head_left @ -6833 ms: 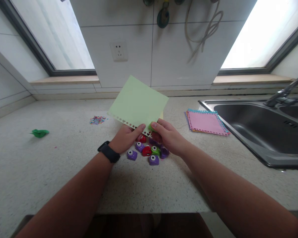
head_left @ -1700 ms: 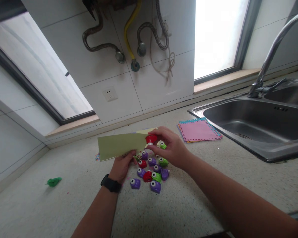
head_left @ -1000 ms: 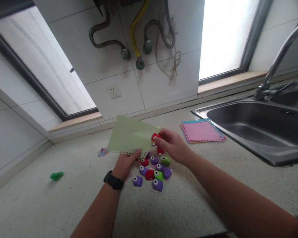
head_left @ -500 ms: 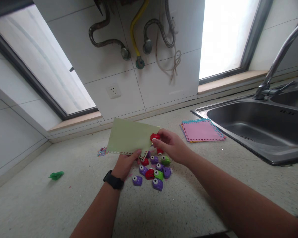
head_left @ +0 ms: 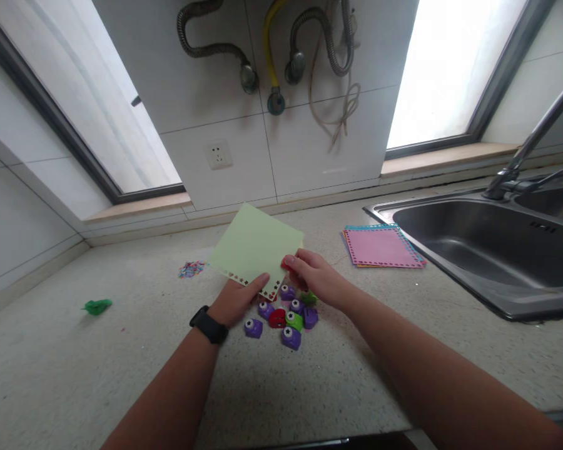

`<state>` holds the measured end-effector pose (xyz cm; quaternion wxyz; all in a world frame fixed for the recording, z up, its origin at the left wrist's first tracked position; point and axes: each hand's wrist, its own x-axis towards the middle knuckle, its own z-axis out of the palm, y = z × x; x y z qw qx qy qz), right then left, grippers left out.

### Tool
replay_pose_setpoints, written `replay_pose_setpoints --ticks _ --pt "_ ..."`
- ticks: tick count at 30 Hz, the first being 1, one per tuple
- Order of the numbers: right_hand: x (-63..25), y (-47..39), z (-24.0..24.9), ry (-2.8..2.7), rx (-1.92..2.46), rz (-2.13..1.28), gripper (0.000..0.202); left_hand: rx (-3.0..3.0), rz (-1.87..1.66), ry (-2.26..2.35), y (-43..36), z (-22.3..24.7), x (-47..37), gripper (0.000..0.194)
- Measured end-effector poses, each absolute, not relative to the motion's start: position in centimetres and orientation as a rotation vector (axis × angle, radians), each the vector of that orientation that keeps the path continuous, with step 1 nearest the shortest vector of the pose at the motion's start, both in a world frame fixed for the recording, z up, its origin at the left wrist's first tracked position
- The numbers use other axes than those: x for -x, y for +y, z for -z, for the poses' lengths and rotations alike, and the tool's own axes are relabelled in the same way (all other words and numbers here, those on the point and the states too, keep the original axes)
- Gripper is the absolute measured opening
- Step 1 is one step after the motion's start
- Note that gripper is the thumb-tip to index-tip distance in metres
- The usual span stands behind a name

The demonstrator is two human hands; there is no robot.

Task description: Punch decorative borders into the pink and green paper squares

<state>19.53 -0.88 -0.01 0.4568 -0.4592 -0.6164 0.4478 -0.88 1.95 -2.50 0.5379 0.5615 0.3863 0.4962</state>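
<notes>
A pale green sheet of paper is held up off the counter, tilted, with star-shaped holes along its lower edge and the start of its right edge. My left hand pinches its lower edge, thumb on top. At the sheet's right edge, my right hand is closed on a small red craft punch, mostly covered by the fingers. Just below lie several more punches on the counter, among them a purple punch, a green punch and a red punch.
A stack of coloured paper with punched borders, pink on top, lies beside the steel sink. Punched-out paper bits are piled left of the sheet. A crumpled green thing lies farther left. Behind the counter stands a tiled wall.
The green sheet has turned, its far edge now pointing up as a corner and its right edge steeper. My right hand keeps the red punch at that edge. The view has shifted slightly.
</notes>
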Motion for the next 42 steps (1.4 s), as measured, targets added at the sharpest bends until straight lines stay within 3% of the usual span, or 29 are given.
replay_pose_setpoints --ticks 10,16,25,42 --pt "-18.8 -1.1 0.2 -1.504 1.093 -1.254 0.036 -1.532 -1.1 0.899 1.7 1.7 1.0 0.017" --pt "-18.5 -1.1 0.7 -1.501 1.08 -1.28 0.035 -1.436 -1.08 0.886 1.6 1.8 0.9 0.019" --pt "-18.0 -1.3 0.5 -1.467 1.059 -1.319 0.034 -1.57 -0.924 0.987 1.5 1.8 1.1 0.038" --pt "-18.0 -1.2 0.6 -1.484 1.068 -1.316 0.031 -1.644 -0.896 1.008 1.5 1.8 1.1 0.043"
